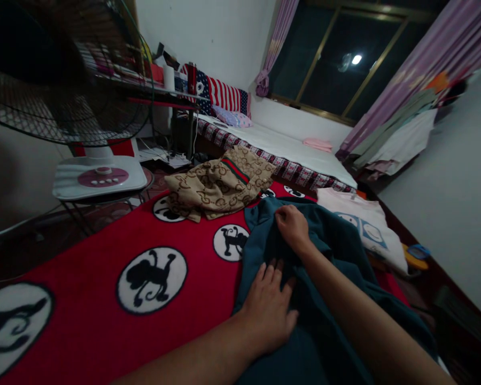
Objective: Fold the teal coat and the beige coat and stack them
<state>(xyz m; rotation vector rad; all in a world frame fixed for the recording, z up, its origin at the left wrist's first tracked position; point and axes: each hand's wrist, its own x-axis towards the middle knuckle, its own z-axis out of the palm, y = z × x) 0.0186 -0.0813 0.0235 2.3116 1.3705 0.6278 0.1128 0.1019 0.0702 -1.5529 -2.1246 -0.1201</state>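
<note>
A dark teal garment [336, 251] lies spread on a red blanket [104, 321] printed with white circles and black monkey figures. My left hand [269, 307] rests flat on the teal cloth near its left edge, fingers stretched out. My right hand [292, 225] is further up on the same garment, its fingers curled and pinching a fold of the fabric near the top.
A brown patterned garment [220, 184] lies crumpled beyond the teal one. A pale pink shirt [361, 224] lies at the right. A standing fan [64, 80] and its base [100, 179] stand at the left. A mattress [288, 147] and a window with purple curtains [420, 69] lie behind.
</note>
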